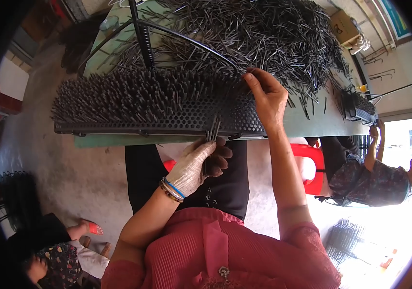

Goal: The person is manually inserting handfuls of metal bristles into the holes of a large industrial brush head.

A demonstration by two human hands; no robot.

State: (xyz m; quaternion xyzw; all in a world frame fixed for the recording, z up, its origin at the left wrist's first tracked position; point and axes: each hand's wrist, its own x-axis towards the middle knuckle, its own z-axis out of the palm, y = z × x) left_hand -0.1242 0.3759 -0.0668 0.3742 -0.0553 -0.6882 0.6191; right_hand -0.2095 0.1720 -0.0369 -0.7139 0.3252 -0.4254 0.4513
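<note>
A long black perforated tray (pixel 194 115) lies along the near edge of the table. Thin dark rods (pixel 119 96) stand upright in its holes, thick on the left and middle. Bare holes show along its front and toward the right. My left hand (pixel 199 161), in a whitish glove with dirty fingers, is closed around a small bunch of thin rods (pixel 213 127) at the tray's front edge. Ungloved, my right hand (pixel 269 98) reaches over the tray's right part, thumb and fingers pinched together. What sits between those fingertips is too dark to make out.
A big heap of loose dark rods (pixel 259 33) covers the green table (pixel 307 120) behind the tray. A black metal bar frame (pixel 144 45) rises behind the tray's left half. At right, a co-worker (pixel 370 178) handles another tray (pixel 358 108); someone else (pixel 56 255) sits lower left.
</note>
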